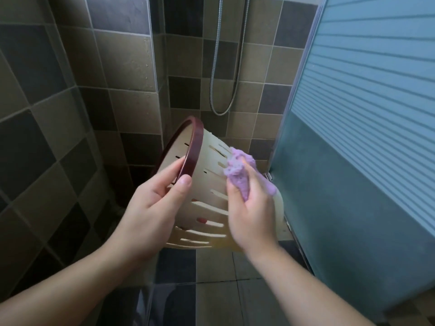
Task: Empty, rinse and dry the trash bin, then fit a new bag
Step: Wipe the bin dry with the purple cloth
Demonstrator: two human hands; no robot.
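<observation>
Cream slotted plastic trash bin (207,208) with dark red rim ring (188,149) held mid-air on its side, mouth facing upper left, base toward lower right. Left hand (153,208) pinches the rim; right hand (251,215) grips a crumpled purple cloth (240,172) against its wall.

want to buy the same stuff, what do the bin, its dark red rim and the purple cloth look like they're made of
The bin looks like cream moulded plastic, matt, with clean slots cut through its wall. Its rim seems to be glossier maroon plastic, catching a highlight along the edge. The cloth, bunched in the right hand, looks like fluffy microfibre or terry; the blur leaves that open.
</observation>
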